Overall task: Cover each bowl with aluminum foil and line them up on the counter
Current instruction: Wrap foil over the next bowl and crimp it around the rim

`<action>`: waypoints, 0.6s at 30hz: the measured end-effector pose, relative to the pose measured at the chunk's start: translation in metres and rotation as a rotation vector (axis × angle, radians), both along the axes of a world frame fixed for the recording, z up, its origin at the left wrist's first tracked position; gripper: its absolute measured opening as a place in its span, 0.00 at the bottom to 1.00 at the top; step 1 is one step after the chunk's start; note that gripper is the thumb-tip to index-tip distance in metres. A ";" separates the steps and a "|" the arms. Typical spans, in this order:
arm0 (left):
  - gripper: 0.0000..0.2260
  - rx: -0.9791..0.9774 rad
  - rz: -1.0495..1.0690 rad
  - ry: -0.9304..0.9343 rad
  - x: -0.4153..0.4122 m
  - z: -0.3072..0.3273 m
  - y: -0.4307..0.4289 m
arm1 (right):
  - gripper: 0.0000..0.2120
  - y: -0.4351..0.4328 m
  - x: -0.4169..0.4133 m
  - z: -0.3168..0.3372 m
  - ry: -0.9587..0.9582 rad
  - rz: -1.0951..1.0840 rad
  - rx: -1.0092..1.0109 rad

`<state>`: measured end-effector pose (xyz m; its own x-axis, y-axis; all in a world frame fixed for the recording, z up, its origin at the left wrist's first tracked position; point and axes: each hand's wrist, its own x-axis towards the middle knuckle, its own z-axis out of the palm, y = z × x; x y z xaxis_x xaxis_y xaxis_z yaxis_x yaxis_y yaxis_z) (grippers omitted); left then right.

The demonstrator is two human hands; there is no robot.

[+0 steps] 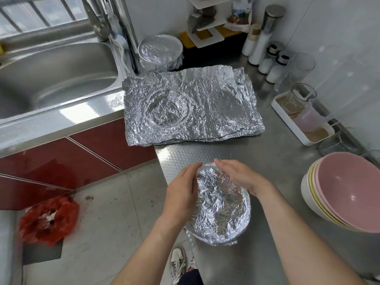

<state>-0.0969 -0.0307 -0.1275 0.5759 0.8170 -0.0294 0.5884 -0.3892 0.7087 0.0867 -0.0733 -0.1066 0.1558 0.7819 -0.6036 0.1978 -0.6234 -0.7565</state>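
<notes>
A foil-covered bowl (221, 206) sits at the near edge of the steel counter (273, 161). My left hand (182, 191) presses the foil along the bowl's left rim, fingers straight. My right hand (239, 174) lies with straight fingers over the far right rim. Farther back, a stack of crinkled foil sheets (216, 105) lies flat, and a clear glass bowl (167, 109) stands on its left part. Another foil-covered bowl (160, 52) stands at the back beside the sink. Stacked uncovered bowls (347, 192), pink on top, sit at the right edge.
A steel sink (55, 79) with a faucet (98, 21) is at the left. Seasoning bottles (267, 56), a white tray (287, 120) with glass jars and a rack (207, 23) line the back right wall. A red bag (49, 221) lies on the floor at the left.
</notes>
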 end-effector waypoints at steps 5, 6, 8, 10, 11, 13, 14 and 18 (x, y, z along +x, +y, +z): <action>0.18 0.013 -0.149 0.042 0.005 0.009 0.015 | 0.27 -0.017 0.001 -0.003 -0.079 -0.033 0.094; 0.18 0.016 -0.132 0.055 0.006 0.012 0.017 | 0.23 -0.021 0.000 -0.004 -0.098 -0.074 0.116; 0.18 0.033 -0.027 0.068 0.002 0.018 0.016 | 0.20 -0.027 -0.002 -0.005 -0.130 -0.135 0.143; 0.18 0.015 0.110 0.020 -0.009 0.021 0.005 | 0.20 -0.029 -0.004 -0.005 -0.166 -0.156 0.165; 0.18 -0.033 0.177 -0.021 -0.014 0.022 -0.003 | 0.20 -0.029 -0.005 -0.005 -0.184 -0.162 0.169; 0.19 -0.157 0.279 -0.090 -0.021 0.021 -0.021 | 0.20 -0.027 -0.009 -0.007 -0.209 -0.168 0.163; 0.19 -0.219 0.312 -0.116 -0.021 0.018 -0.029 | 0.19 -0.026 -0.011 -0.008 -0.214 -0.171 0.157; 0.16 -0.308 0.351 -0.185 -0.012 0.005 -0.033 | 0.16 -0.030 -0.023 -0.009 -0.217 -0.244 0.162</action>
<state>-0.1092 -0.0638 -0.1225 0.2858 0.9319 -0.2234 0.5002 0.0538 0.8643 0.0638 -0.1030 -0.1161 0.4607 0.7885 -0.4074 0.2249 -0.5478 -0.8058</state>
